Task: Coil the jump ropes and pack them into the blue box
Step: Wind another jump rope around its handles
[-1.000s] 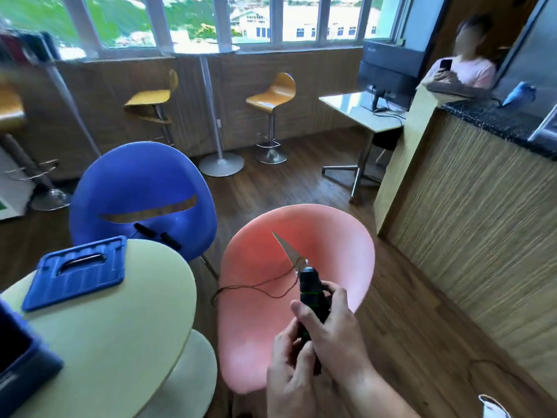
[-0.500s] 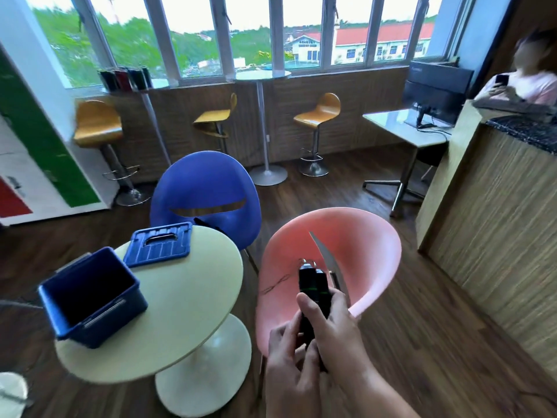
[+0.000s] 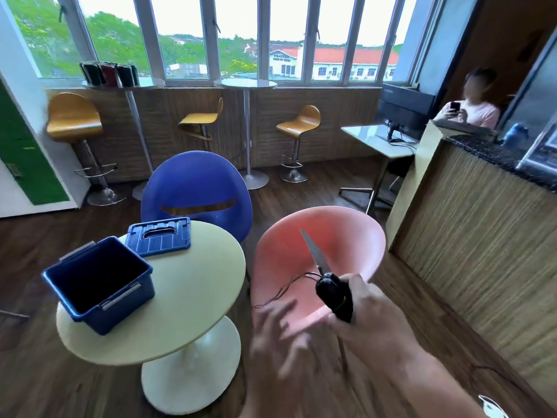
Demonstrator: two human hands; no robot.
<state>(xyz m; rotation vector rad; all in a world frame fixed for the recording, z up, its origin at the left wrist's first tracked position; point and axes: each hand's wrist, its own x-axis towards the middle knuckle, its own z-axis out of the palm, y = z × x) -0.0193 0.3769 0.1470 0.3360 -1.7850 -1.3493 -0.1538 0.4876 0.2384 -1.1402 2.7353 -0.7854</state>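
My right hand (image 3: 366,300) grips the black jump rope handles (image 3: 334,294) over the pink chair (image 3: 340,236). A thin dark cord (image 3: 283,292) trails from the handles down across the chair's seat. My left hand (image 3: 278,327) is blurred, fingers spread, just left of and below the handles, holding nothing. The blue box (image 3: 99,282) stands open on the left of the round pale table (image 3: 196,282). Its blue lid (image 3: 159,236) lies flat behind it.
A blue chair (image 3: 196,188) stands behind the table. A wooden counter (image 3: 482,251) runs along the right, a person seated behind it. Bar stools and tall tables line the window wall. A desk with a monitor (image 3: 404,113) is at the back right.
My left hand has come off the handles and opened, moving down and left. My right hand has shifted right with the handles. The view has widened, and the whole box and table show.
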